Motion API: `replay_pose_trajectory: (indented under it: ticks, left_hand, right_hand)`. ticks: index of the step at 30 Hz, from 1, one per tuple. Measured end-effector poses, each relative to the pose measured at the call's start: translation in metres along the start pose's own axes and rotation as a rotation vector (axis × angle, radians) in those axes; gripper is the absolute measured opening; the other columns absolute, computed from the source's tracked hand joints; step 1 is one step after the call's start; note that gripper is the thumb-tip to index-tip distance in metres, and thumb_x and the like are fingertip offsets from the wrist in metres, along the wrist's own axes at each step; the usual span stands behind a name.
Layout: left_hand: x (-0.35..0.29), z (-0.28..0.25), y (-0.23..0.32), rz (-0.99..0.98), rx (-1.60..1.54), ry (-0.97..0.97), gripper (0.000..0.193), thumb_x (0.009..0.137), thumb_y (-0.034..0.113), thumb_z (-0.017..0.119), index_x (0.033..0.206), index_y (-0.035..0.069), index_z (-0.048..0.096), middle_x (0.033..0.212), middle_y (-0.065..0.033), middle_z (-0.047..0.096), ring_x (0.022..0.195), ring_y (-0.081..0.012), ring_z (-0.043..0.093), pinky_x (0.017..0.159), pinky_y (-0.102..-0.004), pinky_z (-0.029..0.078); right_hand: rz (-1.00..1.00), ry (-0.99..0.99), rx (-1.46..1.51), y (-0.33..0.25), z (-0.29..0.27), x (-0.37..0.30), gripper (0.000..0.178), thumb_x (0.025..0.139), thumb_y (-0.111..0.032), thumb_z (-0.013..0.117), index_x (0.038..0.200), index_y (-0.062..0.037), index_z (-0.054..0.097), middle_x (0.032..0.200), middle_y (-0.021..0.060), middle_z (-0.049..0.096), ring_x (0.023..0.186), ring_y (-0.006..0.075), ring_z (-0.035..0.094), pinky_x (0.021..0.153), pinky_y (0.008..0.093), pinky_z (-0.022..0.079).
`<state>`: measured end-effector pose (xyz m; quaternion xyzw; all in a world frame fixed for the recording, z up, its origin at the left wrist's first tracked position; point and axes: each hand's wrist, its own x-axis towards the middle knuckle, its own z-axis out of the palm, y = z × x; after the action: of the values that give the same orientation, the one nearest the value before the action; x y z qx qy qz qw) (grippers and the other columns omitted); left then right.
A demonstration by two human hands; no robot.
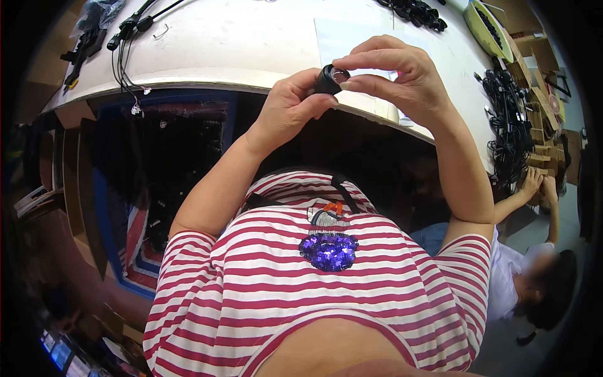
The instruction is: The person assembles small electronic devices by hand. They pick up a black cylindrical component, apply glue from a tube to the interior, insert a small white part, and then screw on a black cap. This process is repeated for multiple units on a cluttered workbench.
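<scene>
A short black cylinder [325, 81] with an open round end is held over the table's front edge. My left hand [282, 108] is closed around it, thumb below and fingers above. At its open end sits a small shiny, clear-looking round piece [340, 76]. My right hand [402, 75] pinches that piece between thumb and forefinger, right against the cylinder's rim. Whether the piece is inside the rim or just touching it, I cannot tell.
The white table [251, 44] carries black cables [129, 31] at the left. More black cables [505, 119] are bundled at the right, near a green basin [487, 28] of small dark parts. Black parts [418, 12] lie at the back. Another person [509, 276] works at the right.
</scene>
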<state>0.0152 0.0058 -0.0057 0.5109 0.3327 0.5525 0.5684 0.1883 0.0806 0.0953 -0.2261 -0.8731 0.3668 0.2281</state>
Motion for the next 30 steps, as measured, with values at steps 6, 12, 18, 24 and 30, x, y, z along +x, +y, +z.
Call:
replay_pose_trajectory:
  ticks: [6, 12, 18, 24, 30]
  left_hand:
    - [0.002, 0.009, 0.001, -0.034, 0.059, -0.027, 0.016, 0.081, 0.011, 0.061, 0.096, 0.004, 0.06, 0.064, 0.0029, 0.051, 0.058, -0.0053, 0.044, 0.053, -0.0197, 0.035]
    - [0.005, 0.014, 0.006, -0.121, 0.105, 0.014, 0.025, 0.076, 0.001, 0.054, 0.1, 0.001, 0.059, 0.066, 0.0022, 0.049, 0.057, -0.0048, 0.042, 0.053, -0.019, 0.035]
    - [0.005, 0.013, 0.009, -0.097, 0.047, 0.004, 0.026, 0.076, 0.002, 0.054, 0.101, 0.0, 0.059, 0.066, 0.0016, 0.05, 0.057, -0.0051, 0.042, 0.052, -0.0184, 0.034]
    - [0.002, 0.007, 0.012, -0.09, 0.001, 0.035, 0.025, 0.076, 0.003, 0.054, 0.1, -0.001, 0.059, 0.066, 0.0011, 0.051, 0.057, -0.0057, 0.043, 0.052, -0.019, 0.035]
    - [0.006, 0.006, 0.008, -0.137, 0.166, 0.019, 0.025, 0.078, 0.002, 0.053, 0.101, 0.0, 0.06, 0.067, 0.0021, 0.051, 0.058, -0.005, 0.042, 0.052, -0.0187, 0.035]
  right_hand:
    - [0.052, 0.026, 0.005, -0.005, -0.004, -0.011, 0.02, 0.076, -0.014, 0.069, 0.095, -0.0076, 0.069, 0.085, 0.0057, 0.066, 0.073, 0.0127, 0.059, 0.064, 0.0232, 0.046]
    - [0.135, 0.008, -0.034, 0.003, -0.025, -0.012, 0.035, 0.076, -0.008, 0.068, 0.11, -0.0104, 0.063, 0.095, 0.0045, 0.065, 0.081, 0.0095, 0.057, 0.067, 0.0213, 0.044]
    - [0.445, 0.494, -0.606, 0.147, -0.095, -0.012, 0.028, 0.078, -0.027, 0.065, 0.099, -0.009, 0.065, 0.085, 0.0088, 0.065, 0.078, 0.0206, 0.062, 0.07, 0.0293, 0.048]
    - [0.618, 0.465, -0.878, 0.187, -0.099, -0.001, 0.023, 0.077, -0.031, 0.065, 0.094, -0.0164, 0.067, 0.096, 0.0056, 0.062, 0.09, 0.0224, 0.059, 0.076, 0.0334, 0.047]
    - [0.188, 0.53, -0.275, 0.111, -0.064, -0.009, 0.017, 0.076, -0.019, 0.07, 0.084, -0.0043, 0.068, 0.102, 0.0055, 0.062, 0.074, 0.0109, 0.058, 0.066, 0.0235, 0.047]
